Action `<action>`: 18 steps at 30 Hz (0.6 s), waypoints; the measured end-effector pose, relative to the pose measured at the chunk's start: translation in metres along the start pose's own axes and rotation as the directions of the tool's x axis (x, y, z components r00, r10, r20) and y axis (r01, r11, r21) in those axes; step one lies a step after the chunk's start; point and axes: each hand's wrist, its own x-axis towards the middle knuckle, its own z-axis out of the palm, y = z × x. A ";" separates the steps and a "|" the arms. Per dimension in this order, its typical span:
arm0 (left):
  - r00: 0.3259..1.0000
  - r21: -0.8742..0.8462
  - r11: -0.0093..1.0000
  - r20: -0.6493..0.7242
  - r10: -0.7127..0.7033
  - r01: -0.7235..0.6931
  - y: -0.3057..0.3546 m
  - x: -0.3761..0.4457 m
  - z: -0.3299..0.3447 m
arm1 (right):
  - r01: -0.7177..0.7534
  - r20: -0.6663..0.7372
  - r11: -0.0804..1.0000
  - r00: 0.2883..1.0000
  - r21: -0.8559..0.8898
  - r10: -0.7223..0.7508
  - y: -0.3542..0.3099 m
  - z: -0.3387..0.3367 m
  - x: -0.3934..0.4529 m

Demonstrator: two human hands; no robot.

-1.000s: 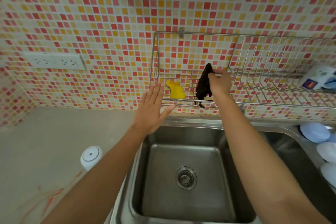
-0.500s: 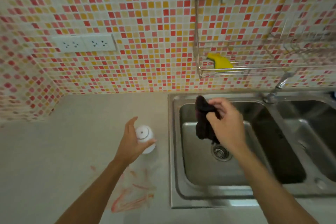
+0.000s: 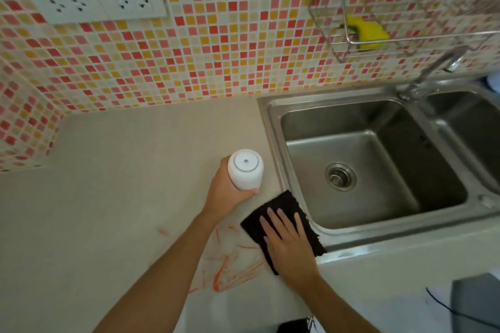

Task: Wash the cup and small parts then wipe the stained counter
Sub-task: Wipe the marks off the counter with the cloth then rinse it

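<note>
The dark cloth (image 3: 281,227) is pressed flat beside the orange stains (image 3: 230,265) by the spread right hand (image 3: 290,244); it should be swept leftward firmly. The white cup (image 3: 245,169), gripped by the left hand (image 3: 226,192), is best lifted clear.

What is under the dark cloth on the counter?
The dark cloth lies flat on the counter, pressed by the right hand. Orange stains show beside it; whether any continue beneath is hidden.

I see soft, even light, faint glare on the sink (image 3: 351,159), edges bowed, the rack (image 3: 378,40) slightly blurred.
</note>
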 end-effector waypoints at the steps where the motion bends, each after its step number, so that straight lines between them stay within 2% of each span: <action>1: 1.000 -0.003 1.000 0.000 0.009 -0.009 -0.001 0.002 0.000 | 0.016 0.034 0.999 0.999 -0.031 -0.015 0.000 0.000 0.011; 4: 0.997 -0.016 1.000 -0.073 0.014 -0.015 0.004 0.008 -0.010 | 0.038 0.053 0.994 0.998 -0.101 -0.033 -0.002 -0.005 0.063; 7: 0.974 -0.040 0.999 -0.227 0.016 -0.026 0.013 0.016 -0.043 | -0.078 0.039 0.989 0.996 -0.123 0.083 -0.005 -0.006 0.089; 10: 0.949 -0.006 1.000 -0.314 0.026 -0.029 0.013 0.018 -0.090 | -0.096 0.031 0.994 0.995 -0.053 0.098 -0.034 0.006 0.032; 12: 0.941 0.020 1.000 -0.339 0.021 -0.015 0.005 0.011 -0.119 | -0.088 0.060 0.996 0.994 0.004 0.088 -0.071 0.010 -0.026; 14: 0.934 0.025 1.000 -0.358 0.005 0.005 -0.009 0.000 -0.139 | -0.095 0.095 0.995 0.991 0.032 0.092 -0.097 0.013 -0.048; 16: 0.931 0.017 1.000 -0.364 -0.007 0.014 -0.025 -0.010 -0.149 | -0.036 0.071 0.999 0.997 0.018 0.035 -0.103 0.021 -0.010; 18: 0.927 0.001 1.000 -0.374 -0.023 0.026 -0.040 -0.017 -0.152 | -0.010 0.017 1.000 1.000 0.013 0.009 -0.102 0.024 0.065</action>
